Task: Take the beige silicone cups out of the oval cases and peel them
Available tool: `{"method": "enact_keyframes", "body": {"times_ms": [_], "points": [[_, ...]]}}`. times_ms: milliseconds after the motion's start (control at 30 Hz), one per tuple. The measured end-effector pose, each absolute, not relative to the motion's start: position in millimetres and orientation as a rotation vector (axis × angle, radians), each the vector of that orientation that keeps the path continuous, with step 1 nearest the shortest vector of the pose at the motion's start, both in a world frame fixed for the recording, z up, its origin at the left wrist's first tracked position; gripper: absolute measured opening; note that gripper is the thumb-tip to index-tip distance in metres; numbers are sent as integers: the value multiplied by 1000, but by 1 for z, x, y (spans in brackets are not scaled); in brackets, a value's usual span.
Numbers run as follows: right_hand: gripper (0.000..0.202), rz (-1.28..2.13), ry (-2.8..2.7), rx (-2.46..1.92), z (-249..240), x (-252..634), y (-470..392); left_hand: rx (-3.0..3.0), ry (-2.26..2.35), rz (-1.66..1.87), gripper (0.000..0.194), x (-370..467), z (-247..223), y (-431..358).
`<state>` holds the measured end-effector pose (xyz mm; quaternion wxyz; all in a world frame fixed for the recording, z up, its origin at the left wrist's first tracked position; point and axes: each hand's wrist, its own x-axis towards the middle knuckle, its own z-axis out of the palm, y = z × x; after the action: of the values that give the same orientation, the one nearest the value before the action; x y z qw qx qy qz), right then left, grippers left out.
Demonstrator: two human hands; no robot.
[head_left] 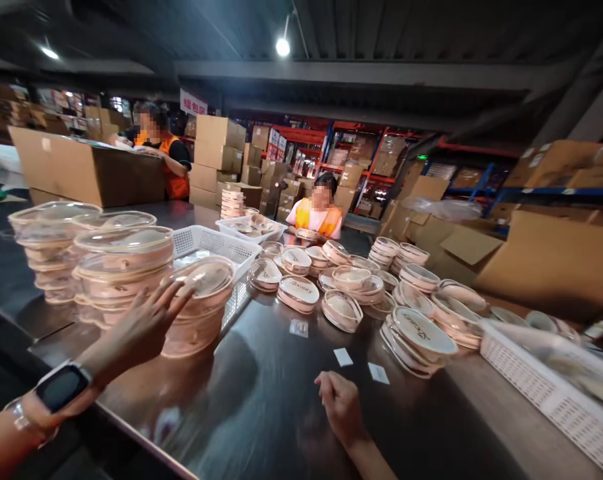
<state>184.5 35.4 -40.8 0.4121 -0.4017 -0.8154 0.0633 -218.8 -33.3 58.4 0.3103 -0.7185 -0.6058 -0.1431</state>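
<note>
My left hand (144, 327), with a watch (62, 387) on its wrist, is stretched out with fingers spread against the near stack of round pink cases with clear lids (196, 313). More such stacks (126, 260) rise just behind and left of it. Over the dark tabletop (241, 407), my right hand (338, 403) is curled with its fingers folded in; whatever they hold, if anything, is hidden. Two small white cards (343, 357) (378, 373) lie beyond it, and a small clear packet (299, 327) is farther off. Several pink cases (341, 311) are spread and piled past these.
A white basket (206, 241) stands behind the left stacks, another (546, 387) at the right edge. A person in an orange vest (318, 213) is across the table; another (171, 160) stands behind a large carton (86, 167). Open cartons (551, 267) line the right.
</note>
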Motion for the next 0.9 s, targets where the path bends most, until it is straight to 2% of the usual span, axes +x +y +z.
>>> {"method": "enact_keyframes", "body": {"times_ms": [67,167,300,367,433,533,567,633,700,833,867,900], "points": [[42,140,-2085,-1075,-47,180,44,-1826,-1622,-386,67,-211,50,-36],[21,102,-2067,-1186,-50,173,73,-1854,-1578,-467,59,-181,46,-27],[48,23,-1937,-1381,-40,181,137,-2352,-1378,-383,66,-123,38,-5],[52,4,-1836,-1455,-33,193,168,-2629,-1369,-216,70,-97,31,5],[43,21,-1750,-1483,-28,207,190,-2733,-1457,-106,69,-79,24,14],[11,86,-1673,-1426,-26,225,203,-2692,-1578,-142,63,-68,18,31],[8,111,-1647,-1390,-27,229,201,-2696,-1578,-176,61,-67,17,38],[21,162,-1580,-1313,-29,234,190,-2717,-1560,-240,59,-68,15,50],[35,233,-1525,-1232,-30,235,170,-2694,-1552,-470,62,-69,12,61],[56,444,-1549,-1078,-26,228,118,-2588,-1426,-1318,89,-59,6,65],[58,481,-1560,-1055,-23,225,106,-2645,-1365,-1433,88,-54,5,62],[57,499,-1558,-1046,-20,222,96,-2729,-1321,-1488,78,-48,5,58]]}}
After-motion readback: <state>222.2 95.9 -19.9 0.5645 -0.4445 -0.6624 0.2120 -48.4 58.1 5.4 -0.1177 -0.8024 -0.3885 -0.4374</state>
